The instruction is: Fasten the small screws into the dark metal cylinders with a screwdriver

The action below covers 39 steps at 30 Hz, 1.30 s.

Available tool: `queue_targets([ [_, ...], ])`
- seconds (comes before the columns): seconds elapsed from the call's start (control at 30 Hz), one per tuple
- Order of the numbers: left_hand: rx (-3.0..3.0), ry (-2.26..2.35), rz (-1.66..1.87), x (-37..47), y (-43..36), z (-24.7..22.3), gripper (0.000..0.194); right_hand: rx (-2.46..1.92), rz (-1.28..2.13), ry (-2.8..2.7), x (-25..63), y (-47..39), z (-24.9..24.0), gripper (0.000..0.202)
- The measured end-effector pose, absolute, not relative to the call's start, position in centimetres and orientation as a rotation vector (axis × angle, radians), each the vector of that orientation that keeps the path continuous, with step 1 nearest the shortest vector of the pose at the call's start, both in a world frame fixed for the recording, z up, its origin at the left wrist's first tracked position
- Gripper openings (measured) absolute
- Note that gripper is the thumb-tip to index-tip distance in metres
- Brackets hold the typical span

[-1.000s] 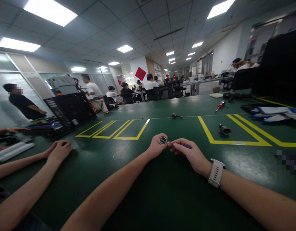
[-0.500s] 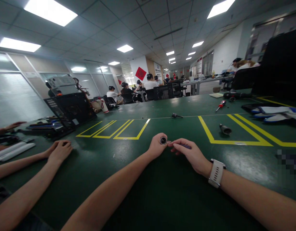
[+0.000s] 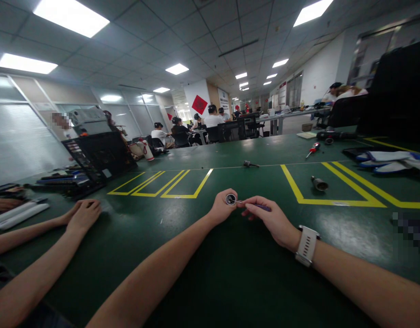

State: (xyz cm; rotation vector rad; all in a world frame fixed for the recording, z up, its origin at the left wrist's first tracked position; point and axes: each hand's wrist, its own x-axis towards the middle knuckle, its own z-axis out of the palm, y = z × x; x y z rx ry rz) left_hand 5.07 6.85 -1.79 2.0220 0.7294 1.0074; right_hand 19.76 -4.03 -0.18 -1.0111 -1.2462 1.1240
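Note:
Fingers of my left hand (image 3: 221, 207) are wrapped round a small cylindrical metal part (image 3: 230, 199), its round open end turned towards me. My right hand (image 3: 266, 212) pinches a thin screwdriver (image 3: 263, 207) with a dark purplish handle. The metal shaft points left and its tip reaches the opening of the part; how deep it goes I cannot tell. Both hands are just above the green table (image 3: 196, 255). Beyond them lie a small dark part with a thin stem (image 3: 251, 164) and, to the right, a grey metal cup-shaped part (image 3: 320, 183).
Yellow tape (image 3: 333, 202) marks boxes on the table. At the right lie a red screwdriver (image 3: 313, 149), a black power tool (image 3: 336, 135) and gloves (image 3: 391, 159). Another person's clasped hands (image 3: 85, 214) rest at the left, near a black case (image 3: 100, 157) and white tubes (image 3: 22, 214).
The screwdriver tip has moved left into the part's opening, and the part has turned slightly. At far left, another person's hand has drawn back and a blurred head has appeared behind the black case.

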Motion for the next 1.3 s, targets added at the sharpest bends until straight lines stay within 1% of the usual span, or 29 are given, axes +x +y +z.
queue_targets([
  [0.3, 2.173, 0.846, 1.043, 5.17, 6.96, -1.81, 0.015, -1.071, 1.106, -1.273, 19.82, -3.80, -0.51, 0.017],
  [0.57, 2.099, 0.747, 1.003, 5.06, 6.66, -1.52, 0.012, -1.030, 1.156, -1.239, 20.08, -3.82, -0.46, 0.016],
  [0.93, 2.150, 0.774, 0.965, 5.13, 6.86, -1.79, 0.017, -0.976, 1.203, -1.150, 20.15, -3.56, -0.76, 0.015],
  [1.3, 2.097, 0.664, 0.914, 5.20, 6.68, -1.71, 0.024, -0.942, 1.232, -1.114, 20.46, -3.25, -1.05, 0.015],
])
